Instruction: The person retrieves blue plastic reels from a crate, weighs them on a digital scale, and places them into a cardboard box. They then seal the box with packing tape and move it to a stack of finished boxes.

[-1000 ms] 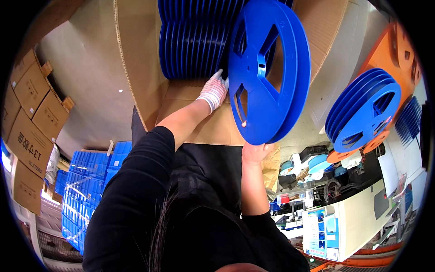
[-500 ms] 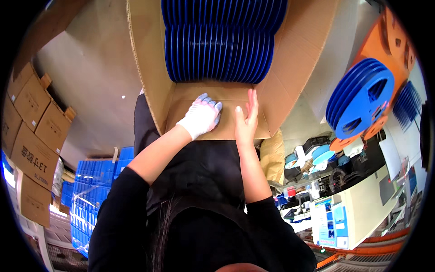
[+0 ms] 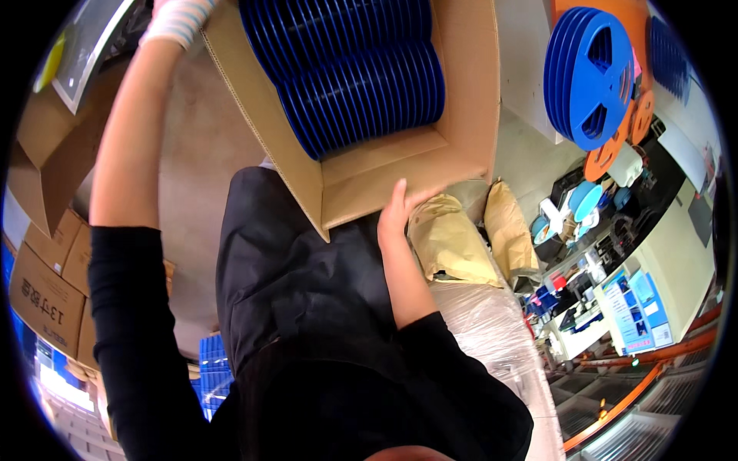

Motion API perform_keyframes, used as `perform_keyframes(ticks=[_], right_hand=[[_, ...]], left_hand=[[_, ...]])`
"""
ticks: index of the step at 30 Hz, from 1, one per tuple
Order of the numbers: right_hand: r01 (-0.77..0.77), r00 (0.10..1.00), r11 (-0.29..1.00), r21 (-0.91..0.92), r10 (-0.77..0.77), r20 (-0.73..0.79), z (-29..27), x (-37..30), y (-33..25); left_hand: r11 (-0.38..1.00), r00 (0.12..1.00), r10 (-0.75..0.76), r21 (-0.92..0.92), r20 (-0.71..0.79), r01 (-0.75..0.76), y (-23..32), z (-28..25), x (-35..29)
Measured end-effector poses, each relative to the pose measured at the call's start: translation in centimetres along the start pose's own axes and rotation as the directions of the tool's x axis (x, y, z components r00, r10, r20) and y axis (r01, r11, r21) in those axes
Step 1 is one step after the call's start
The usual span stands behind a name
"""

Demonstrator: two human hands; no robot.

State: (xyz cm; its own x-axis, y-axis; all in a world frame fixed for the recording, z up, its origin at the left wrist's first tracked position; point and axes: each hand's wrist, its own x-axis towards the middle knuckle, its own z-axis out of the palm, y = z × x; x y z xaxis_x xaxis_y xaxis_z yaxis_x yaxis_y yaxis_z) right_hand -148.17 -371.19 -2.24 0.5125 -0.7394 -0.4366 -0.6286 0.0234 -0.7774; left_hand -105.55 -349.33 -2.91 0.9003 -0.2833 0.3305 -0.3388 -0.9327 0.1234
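Note:
The open cardboard box in front of me stands at a slant and holds two rows of thin blue plastic reels, packed on edge. My right hand, bare, is at its near edge. The thumb points up against the cardboard and the fingers run along the rim, partly hidden, so the hand grips the box. My left hand, in a white striped glove, is stretched far forward beside the box's left side. Its fingers are mostly cut off by the picture's top edge.
More blue reels stand to the right, near orange reels. Brown paper packages lie beside the box on a plastic-wrapped stack. Closed cartons are piled at the left, below an open carton. A cream cabinet stands at the right.
My left hand has gone from inside the box to the upper left. My right hand has moved down to the near rim. The box has turned and shifted left.

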Motion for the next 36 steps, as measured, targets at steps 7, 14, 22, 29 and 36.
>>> perform_keyframes(ticks=[7, 14, 22, 29, 36], right_hand=[[-0.270, 0.934, 0.813, -0.516, 0.350, 0.063, 12.3, 11.1, 2.5], [-0.119, 0.895, 0.601, -0.791, 0.409, 0.176, 12.7, 11.7, 3.2], [0.100, 0.908, 0.639, -0.762, 0.255, 0.333, 9.2, 10.7, 1.4], [0.717, 0.696, 0.516, -0.468, -0.569, 0.438, 7.5, 20.5, -2.7], [0.673, 0.730, 0.483, -0.560, -0.553, 0.401, 12.4, 29.0, -3.6]], left_hand=[[0.965, 0.839, 0.120, -0.261, 0.530, 0.027, 3.5, -5.8, 3.6], [0.803, 0.576, 0.347, 0.083, 0.741, -0.590, -0.4, 0.6, -3.9], [0.887, 0.539, 0.199, 0.084, 0.819, -0.455, 2.2, -1.5, -2.5], [0.902, 0.481, 0.119, 0.108, 0.868, -0.418, 3.8, -2.1, -1.7], [0.913, 0.523, 0.203, 0.033, 0.828, -0.406, 3.3, -1.9, -2.0]])
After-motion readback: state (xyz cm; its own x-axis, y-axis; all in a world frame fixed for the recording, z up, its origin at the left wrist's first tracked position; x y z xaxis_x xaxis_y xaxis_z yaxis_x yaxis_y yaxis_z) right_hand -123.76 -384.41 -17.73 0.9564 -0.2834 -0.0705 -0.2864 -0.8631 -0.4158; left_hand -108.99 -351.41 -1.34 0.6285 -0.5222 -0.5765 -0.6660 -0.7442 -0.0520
